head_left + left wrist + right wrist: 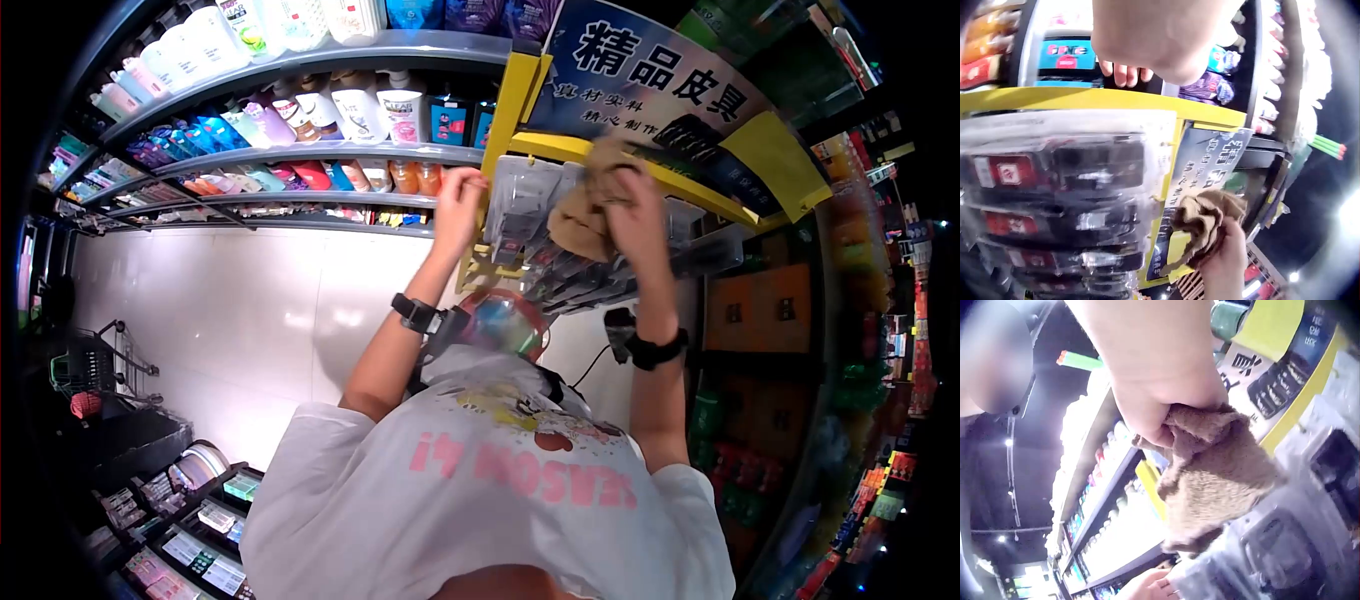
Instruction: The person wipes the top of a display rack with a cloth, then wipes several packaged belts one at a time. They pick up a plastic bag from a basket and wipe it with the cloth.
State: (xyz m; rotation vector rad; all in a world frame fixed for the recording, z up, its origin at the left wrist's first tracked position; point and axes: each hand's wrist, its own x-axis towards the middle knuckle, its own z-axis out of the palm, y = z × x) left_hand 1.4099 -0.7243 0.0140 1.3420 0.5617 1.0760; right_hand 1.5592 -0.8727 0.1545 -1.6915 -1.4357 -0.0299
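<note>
My right hand (pixel 632 215) grips a bunched brown cloth (pixel 580 225), with its loose end hanging below the fingers. In the right wrist view the fuzzy cloth (pixel 1216 481) hangs over clear-plastic packages (pixel 1279 550). The left wrist view has the cloth (pixel 1200 225) overlapping the blue sign (pixel 1197 162). My left hand (pixel 458 205) is raised beside the yellow rack frame (pixel 497 150), fingers loosely bent and holding nothing. Its fingertips (pixel 1125 75) show just over the yellow bar in the left wrist view.
Shelves of bottles (pixel 360 105) run along the left. Boxes (pixel 765 310) stand on dark shelving at right. A round, colourful object (pixel 505 325) sits low in front of my body. A shopping cart (pixel 95 365) stands on the pale floor at far left.
</note>
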